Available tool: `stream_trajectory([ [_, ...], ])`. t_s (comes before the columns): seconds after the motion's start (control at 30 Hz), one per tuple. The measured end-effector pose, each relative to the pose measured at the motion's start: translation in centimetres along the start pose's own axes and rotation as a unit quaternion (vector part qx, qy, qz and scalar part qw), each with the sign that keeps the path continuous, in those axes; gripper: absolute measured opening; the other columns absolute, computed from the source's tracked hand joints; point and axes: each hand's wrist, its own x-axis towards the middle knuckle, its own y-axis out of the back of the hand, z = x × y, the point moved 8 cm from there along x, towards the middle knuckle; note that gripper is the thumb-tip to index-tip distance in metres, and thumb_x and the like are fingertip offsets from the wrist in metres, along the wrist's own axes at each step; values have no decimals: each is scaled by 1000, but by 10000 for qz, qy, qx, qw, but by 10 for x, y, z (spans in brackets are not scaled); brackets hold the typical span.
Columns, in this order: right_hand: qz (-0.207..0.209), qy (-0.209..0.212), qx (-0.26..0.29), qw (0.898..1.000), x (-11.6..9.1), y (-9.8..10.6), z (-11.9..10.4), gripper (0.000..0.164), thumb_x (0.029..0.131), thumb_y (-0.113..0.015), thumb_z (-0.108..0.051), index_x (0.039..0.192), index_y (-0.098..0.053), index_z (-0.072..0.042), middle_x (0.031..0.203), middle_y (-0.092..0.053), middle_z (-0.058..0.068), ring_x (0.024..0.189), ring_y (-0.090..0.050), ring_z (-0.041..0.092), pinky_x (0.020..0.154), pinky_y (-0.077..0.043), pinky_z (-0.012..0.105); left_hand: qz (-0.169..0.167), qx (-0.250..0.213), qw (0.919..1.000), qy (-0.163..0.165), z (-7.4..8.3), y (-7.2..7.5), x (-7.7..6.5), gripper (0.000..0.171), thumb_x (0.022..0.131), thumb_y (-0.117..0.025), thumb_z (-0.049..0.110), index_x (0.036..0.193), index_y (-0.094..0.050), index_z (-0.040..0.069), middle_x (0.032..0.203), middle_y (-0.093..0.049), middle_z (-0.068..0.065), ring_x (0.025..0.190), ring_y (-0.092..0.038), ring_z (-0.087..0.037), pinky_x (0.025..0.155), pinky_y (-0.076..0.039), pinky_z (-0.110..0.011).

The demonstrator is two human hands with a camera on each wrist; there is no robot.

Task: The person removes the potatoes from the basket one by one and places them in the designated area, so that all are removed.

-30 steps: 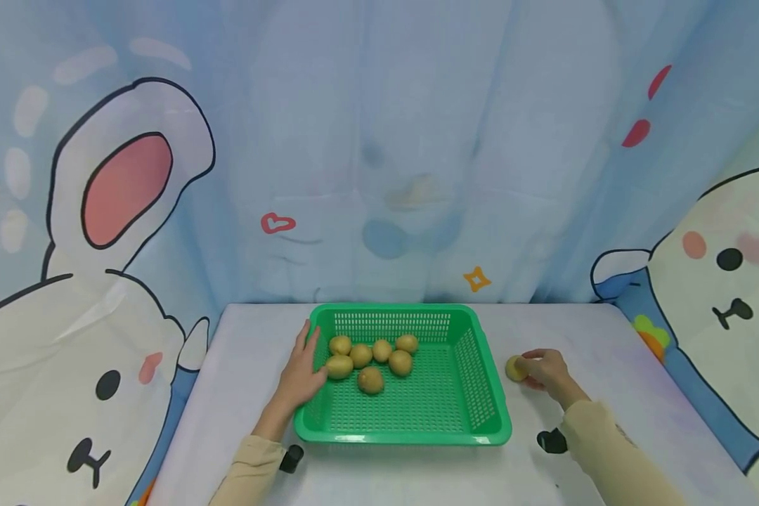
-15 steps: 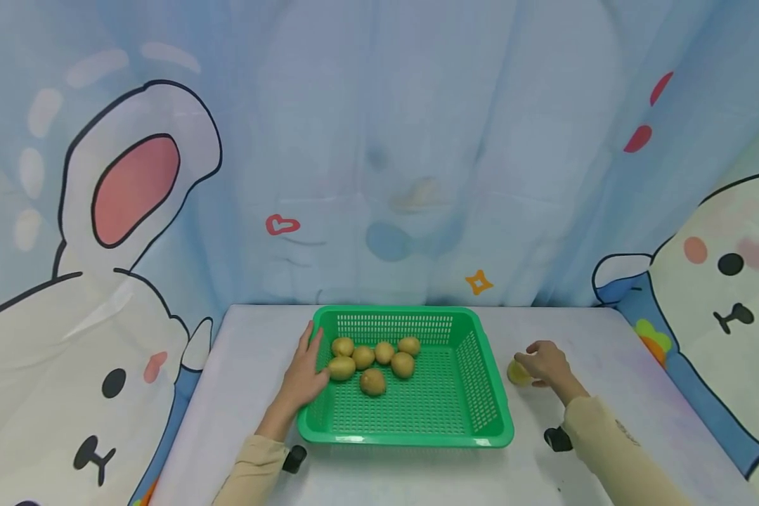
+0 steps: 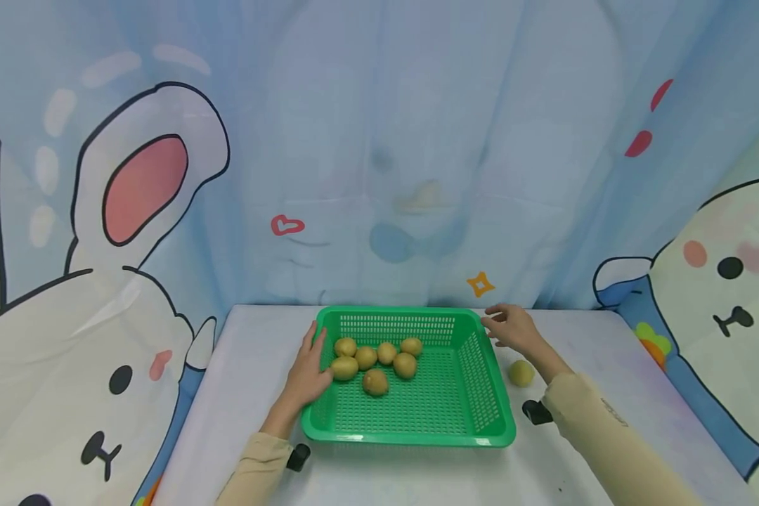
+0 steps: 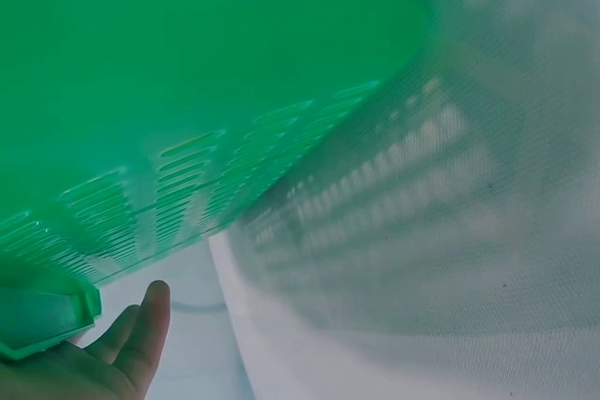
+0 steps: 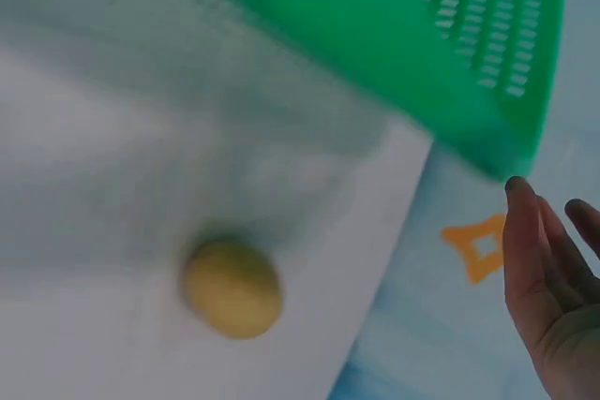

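Note:
A green plastic basket point(image 3: 411, 439) stands on the table, with several yellow-brown potatoes point(image 3: 375, 383) grouped in its left half. My left hand point(image 3: 306, 372) rests over the basket's left rim, thumb to the inside; in the left wrist view its fingers point(image 4: 145, 339) look straight beside the rim. My right hand point(image 3: 512, 327) is at the back right corner of the basket, its fingers slightly bent and holding nothing. Its fingertips come close to the rim; whether they touch it I cannot tell. One lone potato point(image 3: 521, 373) lies on the table right of the basket, below the right hand.
A white cloth covers the table point(image 3: 582, 337). Behind it hangs a blue curtain point(image 3: 417, 140) with cartoon figures. Black wrist devices point(image 3: 537, 412) sit by both sleeves.
My right hand has let go of the lone potato, leaving it on the table, and has moved back and left to the basket's corner. The left hand stays at the rim.

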Motion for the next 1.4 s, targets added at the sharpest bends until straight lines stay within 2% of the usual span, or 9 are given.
stream_trajectory([
  [0.13,-312,411,373,9980,8,-19,-34,44,100,-54,-14,133,-48,15,123,-53,39,91,-66,41,73,-56,46,28,-18,10000,18,-1,1,1,77,81,-53,1,153,-27,-5,162,-12,-20,144,-21,-43,105,-33,-60],
  [0.27,-679,410,478,9957,13,-49,-53,43,100,-54,-13,131,-50,15,121,-55,38,92,-67,41,71,-57,45,9,-75,10000,19,-3,0,1,77,81,-53,1,153,-27,-5,162,-11,-20,144,-21,-42,104,-34,-60],
  [0.33,-818,211,518,9951,15,-65,-55,43,99,-54,-13,132,-51,14,122,-56,37,93,-66,41,70,-57,42,-14,-134,9999,-12,-3,-2,1,77,81,-53,0,153,-26,-6,162,-10,-21,144,-21,-43,105,-34,-59],
  [0.47,-1042,-147,544,9930,15,-96,-53,43,99,-56,-13,132,-51,14,122,-56,35,93,-65,41,74,-56,46,-44,-247,9997,-62,-3,-4,1,78,80,-53,-2,153,-26,-7,162,-10,-22,143,-23,-44,105,-34,-58],
  [0.63,-1083,-380,474,9923,17,-121,-48,45,97,-58,-13,133,-49,13,123,-54,35,97,-62,45,77,-55,52,-54,-302,9995,-38,-2,-2,2,79,79,-52,-2,153,-25,-6,163,-8,-20,143,-24,-44,104,-35,-58],
  [0.87,-810,-669,439,9935,21,-134,-37,44,98,-55,-12,134,-49,13,134,-45,36,104,-60,46,77,-55,53,-67,-386,9992,-39,-1,-1,0,78,79,-51,-4,153,-25,-6,163,-8,-20,143,-25,-44,102,-37,-58],
  [1.03,-606,-748,565,9937,21,-138,-28,47,93,-57,-9,133,-48,15,133,-43,39,108,-57,50,73,-56,52,-90,-387,9992,-83,-1,-3,0,79,78,-49,-3,153,-24,-7,162,-8,-21,142,-25,-44,101,-37,-58],
  [1.4,-49,-831,891,9925,26,-139,-22,38,90,-62,-8,122,-56,12,121,-52,37,94,-63,44,67,-57,46,-53,-373,9992,-121,-2,-3,1,80,77,-49,-4,153,-25,-7,162,-8,-21,142,-27,-43,97,-41,-55],
])
